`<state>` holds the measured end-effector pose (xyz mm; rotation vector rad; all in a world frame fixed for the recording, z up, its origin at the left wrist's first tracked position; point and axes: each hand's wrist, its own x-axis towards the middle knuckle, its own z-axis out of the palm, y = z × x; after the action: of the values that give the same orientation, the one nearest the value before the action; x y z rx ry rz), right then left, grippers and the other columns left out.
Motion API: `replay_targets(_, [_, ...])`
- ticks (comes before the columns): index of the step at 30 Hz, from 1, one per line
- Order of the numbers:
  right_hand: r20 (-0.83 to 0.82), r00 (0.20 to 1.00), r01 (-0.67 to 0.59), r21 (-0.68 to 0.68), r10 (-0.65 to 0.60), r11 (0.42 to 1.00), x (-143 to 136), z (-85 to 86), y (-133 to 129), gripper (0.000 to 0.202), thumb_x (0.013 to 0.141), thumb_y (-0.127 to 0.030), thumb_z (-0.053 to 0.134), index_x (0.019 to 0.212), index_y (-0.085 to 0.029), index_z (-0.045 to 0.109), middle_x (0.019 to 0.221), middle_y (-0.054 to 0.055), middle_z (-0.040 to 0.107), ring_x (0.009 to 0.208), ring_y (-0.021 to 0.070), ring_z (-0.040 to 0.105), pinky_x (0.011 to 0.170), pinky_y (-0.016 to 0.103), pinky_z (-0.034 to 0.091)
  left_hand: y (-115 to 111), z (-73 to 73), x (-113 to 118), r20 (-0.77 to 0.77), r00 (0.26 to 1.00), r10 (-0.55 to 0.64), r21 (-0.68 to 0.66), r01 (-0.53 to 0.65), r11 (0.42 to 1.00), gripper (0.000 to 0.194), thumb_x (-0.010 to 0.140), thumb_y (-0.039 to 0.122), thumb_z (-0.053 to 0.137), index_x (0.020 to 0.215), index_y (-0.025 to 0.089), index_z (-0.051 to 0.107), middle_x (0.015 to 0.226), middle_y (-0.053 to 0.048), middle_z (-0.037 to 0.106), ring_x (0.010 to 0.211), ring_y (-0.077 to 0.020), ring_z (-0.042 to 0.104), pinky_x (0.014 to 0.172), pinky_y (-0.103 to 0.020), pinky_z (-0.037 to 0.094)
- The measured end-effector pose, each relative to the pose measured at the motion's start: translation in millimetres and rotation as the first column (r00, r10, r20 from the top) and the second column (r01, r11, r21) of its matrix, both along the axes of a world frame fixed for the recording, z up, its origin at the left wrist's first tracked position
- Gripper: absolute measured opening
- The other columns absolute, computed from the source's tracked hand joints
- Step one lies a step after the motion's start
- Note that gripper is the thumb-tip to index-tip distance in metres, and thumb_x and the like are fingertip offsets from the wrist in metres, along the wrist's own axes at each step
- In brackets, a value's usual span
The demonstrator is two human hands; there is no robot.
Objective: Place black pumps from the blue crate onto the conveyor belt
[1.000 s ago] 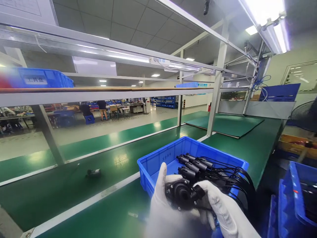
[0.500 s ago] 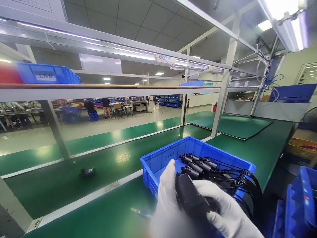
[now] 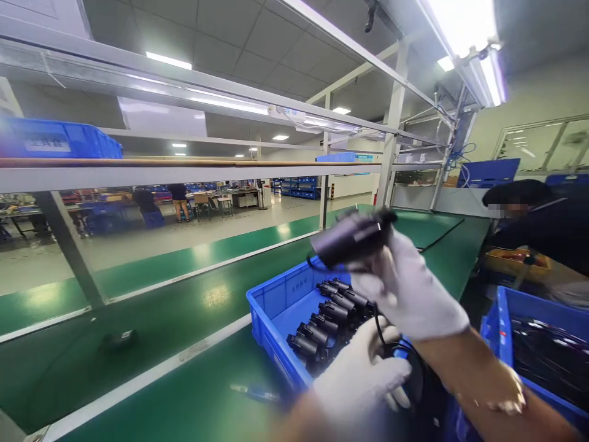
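Right hand (image 3: 405, 288), in a white knit glove, is up above the blue plastic bin (image 3: 276, 301), fingers wrapped tight round a black, smooth, roughly cylindrical part (image 3: 350, 238) with a thin black cable (image 3: 380, 328) trailing down from it. Left hand (image 3: 361, 374), also gloved in white, sits low at the bin's near edge, fingers curled over looped black cable; whether it grips I cannot tell. Inside the bin, a row of about seven matching black cylindrical parts (image 3: 329, 310) lies side by side. The glossy green bench (image 3: 197, 393) carries the bin. A second blue bin (image 3: 529, 344) stands to the right, a person (image 3: 538, 221) beyond it.
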<state>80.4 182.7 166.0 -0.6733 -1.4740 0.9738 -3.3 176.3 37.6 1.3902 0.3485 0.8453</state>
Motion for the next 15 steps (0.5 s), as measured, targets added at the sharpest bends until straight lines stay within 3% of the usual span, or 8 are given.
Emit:
replay_targets(1, [-0.092, 0.989, -0.107, 0.068, 0.113, 0.992, -2.8, 24.1, 3.3, 0.039, 0.095, -0.061, 0.041, 0.099, -0.027, 0.059, 0.061, -0.006, 0.059, 0.035, 0.0043, 0.039, 0.031, 0.015, 0.02, -2.0, 2.4, 7.1, -0.04, 0.994, -0.106, -0.017, 0.106, 0.994, 0.089, 0.068, 0.049, 0.08, 0.143, 0.018, 0.044, 0.139, -0.019, 0.055, 0.051, -0.0051, 0.055, 0.049, -0.022, 0.044])
replay_targets(3, [-0.134, 0.976, -0.144, 0.191, 0.171, 0.971, -5.7, 71.8, 10.9, 0.034, 0.104, -0.048, 0.035, 0.119, -0.024, 0.054, 0.083, -0.004, 0.069, 0.04, 0.0003, 0.044, 0.035, 0.016, 0.017, -7.8, 4.5, 8.9, -0.105, 0.952, -0.289, -0.09, 0.28, 0.956, 0.077, 0.069, 0.05, 0.08, 0.133, 0.016, 0.054, 0.113, -0.014, 0.069, 0.052, -0.0066, 0.056, 0.052, -0.021, 0.046])
replay_targets(5, [-0.194, 0.98, 0.089, 0.203, -0.049, 0.975, -1.5, 114.8, 19.7, 0.048, 0.107, -0.042, 0.019, 0.134, -0.013, 0.047, 0.109, 0.004, 0.07, 0.038, -0.0051, 0.038, 0.038, 0.019, 0.014, -14.9, 7.6, -9.2, -0.183, 0.908, -0.377, -0.145, 0.355, 0.924, 0.055, 0.076, 0.046, 0.077, 0.12, 0.016, 0.064, 0.098, -0.009, 0.071, 0.058, -0.0065, 0.057, 0.057, -0.019, 0.046])
replay_targets(8, [-0.233, 0.926, 0.353, 0.252, -0.298, 0.901, 22.2, 160.0, 37.1, 0.071, 0.103, -0.051, 0.003, 0.144, -0.004, 0.036, 0.143, 0.021, 0.051, 0.043, -0.0088, 0.037, 0.041, 0.022, 0.013, -20.3, 27.9, -66.0, -0.299, 0.927, -0.228, -0.068, 0.217, 0.974, 0.029, 0.084, 0.034, 0.068, 0.105, 0.014, 0.07, 0.094, -0.005, 0.071, 0.062, -0.0055, 0.056, 0.059, -0.016, 0.042])
replay_targets(11, [-0.208, 0.888, 0.453, 0.25, -0.41, 0.855, 56.1, 171.7, 61.7, 0.081, 0.097, -0.056, -0.002, 0.145, -0.004, 0.034, 0.148, 0.024, 0.044, 0.05, -0.011, 0.042, 0.045, 0.025, 0.013, -10.5, 66.9, -127.7, -0.43, 0.894, 0.123, 0.08, -0.098, 0.992, 0.025, 0.093, 0.037, 0.052, 0.101, 0.016, 0.062, 0.082, -0.002, 0.069, 0.051, -0.0067, 0.053, 0.053, -0.019, 0.041])
replay_targets(12, [-0.172, 0.884, 0.465, 0.231, -0.434, 0.855, 65.5, 167.5, 71.6, 0.079, 0.097, -0.055, -0.002, 0.147, -0.005, 0.032, 0.147, 0.024, 0.045, 0.051, -0.0114, 0.043, 0.046, 0.026, 0.014, -3.8, 79.3, -143.8, -0.474, 0.833, 0.284, 0.208, -0.207, 0.956, 0.026, 0.095, 0.038, 0.048, 0.103, 0.017, 0.061, 0.084, -0.002, 0.069, 0.055, -0.0083, 0.055, 0.056, -0.021, 0.044])
replay_targets(13, [-0.119, 0.887, 0.462, 0.199, -0.447, 0.864, 72.6, 159.4, 82.3, 0.077, 0.097, -0.053, -0.002, 0.148, -0.006, 0.031, 0.144, 0.024, 0.048, 0.051, -0.0113, 0.044, 0.047, 0.026, 0.015, 4.2, 89.2, -156.8, -0.505, 0.712, 0.488, 0.419, -0.293, 0.86, 0.026, 0.097, 0.038, 0.045, 0.106, 0.018, 0.06, 0.089, -0.002, 0.069, 0.062, -0.0103, 0.059, 0.061, -0.023, 0.047])
replay_targets(15, [0.028, 0.895, 0.441, 0.097, -0.445, 0.892, 78.9, 133.8, 105.2, 0.07, 0.101, -0.048, 0.004, 0.146, -0.004, 0.035, 0.129, 0.023, 0.061, 0.047, -0.0089, 0.045, 0.047, 0.025, 0.018, 23.2, 98.0, -174.5, -0.396, 0.359, 0.845, 0.842, -0.226, 0.49, 0.026, 0.099, 0.032, 0.04, 0.109, 0.019, 0.061, 0.1, -0.006, 0.069, 0.083, -0.0163, 0.063, 0.075, -0.029, 0.05])
